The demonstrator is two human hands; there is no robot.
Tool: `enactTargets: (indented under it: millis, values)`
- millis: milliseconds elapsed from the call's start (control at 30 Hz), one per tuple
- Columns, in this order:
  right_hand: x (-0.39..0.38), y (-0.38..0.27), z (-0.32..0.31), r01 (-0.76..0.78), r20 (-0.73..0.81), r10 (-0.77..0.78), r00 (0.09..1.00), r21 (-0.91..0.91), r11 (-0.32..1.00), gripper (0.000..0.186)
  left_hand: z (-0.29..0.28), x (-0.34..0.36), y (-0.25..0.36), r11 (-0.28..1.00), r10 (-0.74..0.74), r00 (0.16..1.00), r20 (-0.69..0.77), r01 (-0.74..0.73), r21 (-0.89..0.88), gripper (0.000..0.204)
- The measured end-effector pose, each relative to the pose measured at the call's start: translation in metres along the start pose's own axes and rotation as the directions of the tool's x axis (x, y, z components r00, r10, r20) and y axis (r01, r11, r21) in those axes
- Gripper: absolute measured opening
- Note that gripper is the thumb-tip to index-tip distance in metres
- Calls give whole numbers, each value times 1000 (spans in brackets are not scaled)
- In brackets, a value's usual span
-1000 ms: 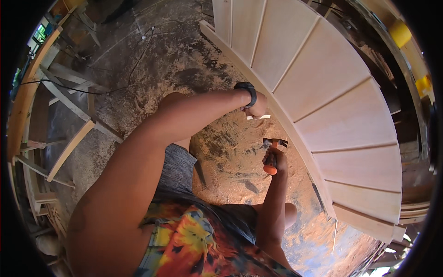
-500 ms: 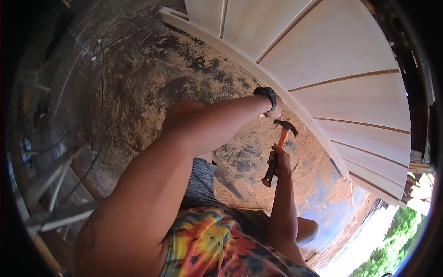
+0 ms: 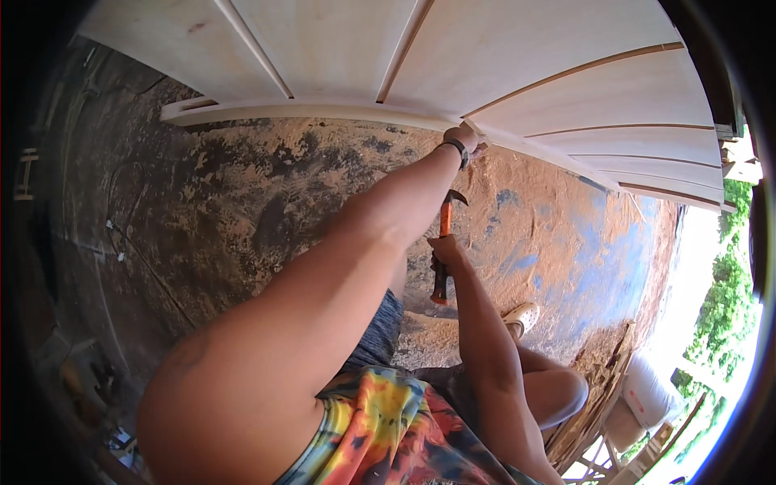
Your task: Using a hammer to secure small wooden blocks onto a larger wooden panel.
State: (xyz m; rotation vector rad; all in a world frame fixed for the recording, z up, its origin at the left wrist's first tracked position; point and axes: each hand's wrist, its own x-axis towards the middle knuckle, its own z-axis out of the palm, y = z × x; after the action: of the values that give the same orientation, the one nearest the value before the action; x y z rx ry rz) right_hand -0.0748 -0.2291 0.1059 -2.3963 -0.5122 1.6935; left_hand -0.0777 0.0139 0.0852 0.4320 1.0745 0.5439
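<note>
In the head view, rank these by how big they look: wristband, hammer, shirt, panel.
Largest to smallest as seen:
1. panel
2. shirt
3. hammer, partly covered
4. wristband

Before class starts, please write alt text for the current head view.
A person's bare right hand grips an orange-and-black claw hammer; their bare left hand is at the near edge of a large, pale wooden panel.
</note>
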Motion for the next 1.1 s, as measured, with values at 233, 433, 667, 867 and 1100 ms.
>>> enactTargets:
  millis: [233,433,667,867,1100]
  values:
    - [0,-11,16,8,87,-18,996,120,993,25,-32,102,-18,441,473,875,-103,-134,888,37]
    - [15,29,-46,55,35,-69,997,315,948,23,47,15,-9,964,231,835,-499,-126,235,41]
    - [32,-4,-71,333,-235,-239,942,583,741,25,28,3,14,963,249,825,-508,-157,217,39]
    - [33,-49,-92,398,-293,-296,909,402,825,24,2,34,2,975,220,866,-449,-175,139,45]
    - [53,-65,-99,353,-322,-187,928,602,717,24,17,28,3,971,205,874,-440,-127,201,46]
